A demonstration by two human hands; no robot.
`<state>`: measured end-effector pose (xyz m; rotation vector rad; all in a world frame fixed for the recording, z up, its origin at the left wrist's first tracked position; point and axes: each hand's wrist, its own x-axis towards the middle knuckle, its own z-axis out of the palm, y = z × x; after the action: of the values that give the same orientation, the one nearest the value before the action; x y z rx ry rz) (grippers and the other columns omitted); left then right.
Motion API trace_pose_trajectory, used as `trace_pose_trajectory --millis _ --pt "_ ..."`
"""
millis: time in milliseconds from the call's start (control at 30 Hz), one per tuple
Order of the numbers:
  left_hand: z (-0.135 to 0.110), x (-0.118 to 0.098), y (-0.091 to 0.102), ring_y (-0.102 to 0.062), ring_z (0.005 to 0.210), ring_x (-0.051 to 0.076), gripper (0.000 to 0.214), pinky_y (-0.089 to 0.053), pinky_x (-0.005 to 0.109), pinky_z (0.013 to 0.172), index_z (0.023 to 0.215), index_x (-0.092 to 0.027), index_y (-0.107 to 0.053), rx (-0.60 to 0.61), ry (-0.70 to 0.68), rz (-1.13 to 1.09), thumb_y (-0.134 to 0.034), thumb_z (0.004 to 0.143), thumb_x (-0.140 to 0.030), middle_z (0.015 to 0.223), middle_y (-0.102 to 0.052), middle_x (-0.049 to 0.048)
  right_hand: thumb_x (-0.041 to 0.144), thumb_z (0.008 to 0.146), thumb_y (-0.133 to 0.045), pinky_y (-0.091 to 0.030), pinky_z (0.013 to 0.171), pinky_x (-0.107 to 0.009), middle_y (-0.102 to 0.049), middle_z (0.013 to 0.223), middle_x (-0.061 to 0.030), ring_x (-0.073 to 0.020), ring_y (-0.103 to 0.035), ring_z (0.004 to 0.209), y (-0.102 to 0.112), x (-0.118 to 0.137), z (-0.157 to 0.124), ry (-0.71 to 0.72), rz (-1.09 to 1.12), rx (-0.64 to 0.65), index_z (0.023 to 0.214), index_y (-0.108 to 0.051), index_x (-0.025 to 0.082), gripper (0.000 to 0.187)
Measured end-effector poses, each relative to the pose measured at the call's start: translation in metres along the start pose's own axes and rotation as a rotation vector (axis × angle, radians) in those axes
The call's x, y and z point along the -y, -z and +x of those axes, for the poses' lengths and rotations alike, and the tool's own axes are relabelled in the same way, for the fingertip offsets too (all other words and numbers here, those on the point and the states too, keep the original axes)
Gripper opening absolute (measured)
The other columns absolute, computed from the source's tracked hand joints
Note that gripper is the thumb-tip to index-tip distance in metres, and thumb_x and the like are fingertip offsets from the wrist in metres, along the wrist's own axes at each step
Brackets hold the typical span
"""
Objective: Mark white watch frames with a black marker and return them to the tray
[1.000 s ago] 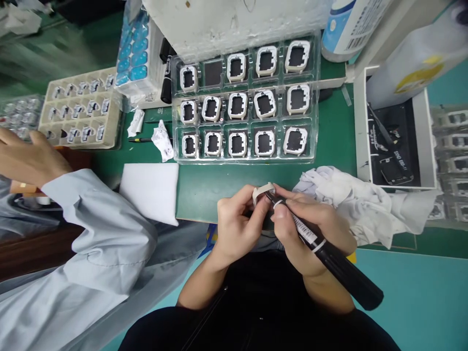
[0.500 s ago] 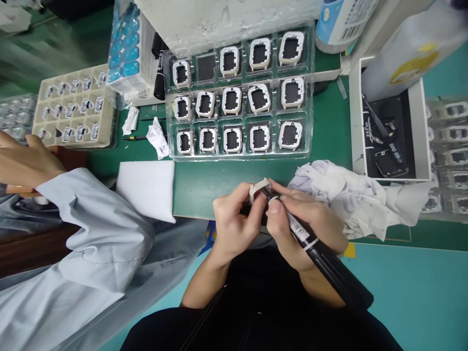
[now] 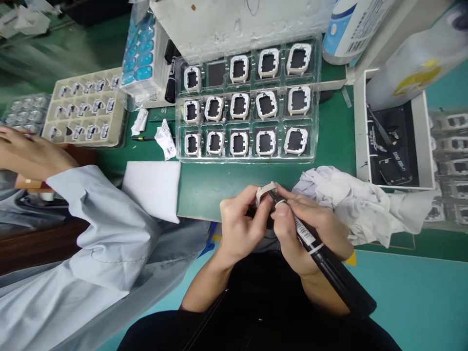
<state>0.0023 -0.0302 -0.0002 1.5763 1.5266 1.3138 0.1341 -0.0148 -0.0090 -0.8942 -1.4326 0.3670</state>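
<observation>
My left hand (image 3: 241, 224) pinches a small off-white watch case frame (image 3: 266, 191) between thumb and fingers, just past the bench's front edge. My right hand (image 3: 310, 226) grips a black marker pen (image 3: 331, 273) with a white barcode label, and its tip meets the inner side of the frame. My fingers cover part of the frame. Beyond them lies a clear plastic tray (image 3: 248, 159) with rows of similar white frames; one pocket in its back row holds no frame.
A folded white cloth (image 3: 151, 187) lies left, crumpled white cloths (image 3: 343, 200) right. A white box (image 3: 397, 183) holds a bottle (image 3: 405, 63) and dark parts. At left, a co-worker's hand (image 3: 32, 153) is near a beige tray (image 3: 86, 141). Another bottle (image 3: 345, 34) stands behind.
The view has shifted slightly, so the bench things appear a little farther right and lower. Both hands keep hold of the frame and marker. The co-worker's hand has moved slightly.
</observation>
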Motion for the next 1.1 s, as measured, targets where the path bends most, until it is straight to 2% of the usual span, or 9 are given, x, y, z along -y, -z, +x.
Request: trace_pose_trajectory --millis 233,433,567,700,833,933,1033,1100 --pt "-0.002 0.002 -0.001 -0.035 0.057 0.009 0.034 -0.033 0.025 0.052 0.079 -0.021 -0.058 0.002 0.073 -0.002 -0.071 0.110 -0.028 0.065 -0.043 -0.0072 0.010 0.100 -0.081 -0.084 0.082 -0.036 -0.089 0.093 -0.0003 -0.0288 -0.093 0.087 -0.001 0.003 0.004 0.009 -0.040 0.009 0.110 -0.081 0.024 0.018" --pt "-0.001 0.001 0.000 -0.039 0.056 0.008 0.031 -0.034 0.025 0.052 0.081 -0.021 -0.062 0.011 0.056 -0.009 -0.072 0.110 -0.027 0.065 -0.052 -0.0064 0.006 0.098 -0.082 -0.083 0.081 -0.036 -0.090 0.094 -0.0030 -0.0302 -0.093 0.088 -0.001 0.002 0.003 0.006 -0.009 -0.012 0.111 -0.079 0.022 0.021" --pt "-0.002 0.003 -0.001 -0.036 0.057 0.009 0.034 -0.033 0.025 0.052 0.079 -0.021 -0.059 0.008 0.097 0.004 -0.071 0.110 -0.031 0.064 -0.045 -0.0064 0.005 0.096 -0.082 -0.084 0.086 -0.041 -0.091 0.102 -0.0041 -0.0330 -0.093 0.096 0.002 0.001 0.002 -0.017 0.001 0.047 0.117 -0.081 0.023 0.027" --pt "-0.001 0.003 0.000 -0.037 0.057 0.009 0.034 -0.034 0.025 0.052 0.079 -0.021 -0.060 0.013 0.094 0.003 -0.071 0.109 -0.033 0.064 -0.048 -0.0058 0.006 0.097 -0.082 -0.084 0.088 -0.041 -0.092 0.103 -0.0044 -0.0319 -0.093 0.096 0.004 0.002 0.000 -0.035 0.019 0.026 0.118 -0.081 0.023 0.027" --pt "0.004 0.001 0.002 -0.036 0.056 0.009 0.033 -0.031 0.024 0.051 0.077 -0.021 -0.063 0.021 0.140 -0.050 -0.080 0.104 -0.032 0.062 -0.047 -0.0065 0.006 0.098 -0.083 -0.083 0.093 -0.040 -0.091 0.103 -0.0037 -0.0310 -0.093 0.099 0.006 0.002 -0.001 -0.078 0.016 0.073 0.114 -0.078 0.024 0.025" --pt "0.009 -0.001 0.003 -0.044 0.055 0.009 0.032 -0.036 0.022 0.050 0.078 -0.020 -0.068 0.051 0.210 -0.154 -0.086 0.100 -0.034 0.062 -0.056 -0.0055 0.006 0.096 -0.084 -0.083 0.090 -0.040 -0.091 0.099 -0.0023 -0.0315 -0.093 0.099 0.006 0.001 -0.001 -0.101 0.066 0.051 0.112 -0.078 0.024 0.025" --pt "0.013 -0.004 0.004 -0.055 0.056 0.011 0.036 -0.045 0.022 0.052 0.080 -0.020 -0.071 0.082 0.283 -0.243 -0.090 0.099 -0.045 0.066 -0.067 -0.0024 0.008 0.097 -0.084 -0.083 0.087 -0.040 -0.091 0.102 -0.0019 -0.0317 -0.093 0.099 0.005 0.001 0.000 -0.112 0.065 0.032 0.112 -0.077 0.026 0.024" --pt "0.015 -0.004 0.004 -0.058 0.056 0.012 0.041 -0.048 0.023 0.052 0.079 -0.020 -0.070 0.096 0.307 -0.273 -0.091 0.097 -0.050 0.066 -0.068 -0.0016 0.011 0.100 -0.082 -0.084 0.086 -0.040 -0.091 0.101 -0.0013 -0.0314 -0.093 0.099 0.004 0.001 0.000 -0.107 0.045 0.030 0.111 -0.077 0.026 0.020"
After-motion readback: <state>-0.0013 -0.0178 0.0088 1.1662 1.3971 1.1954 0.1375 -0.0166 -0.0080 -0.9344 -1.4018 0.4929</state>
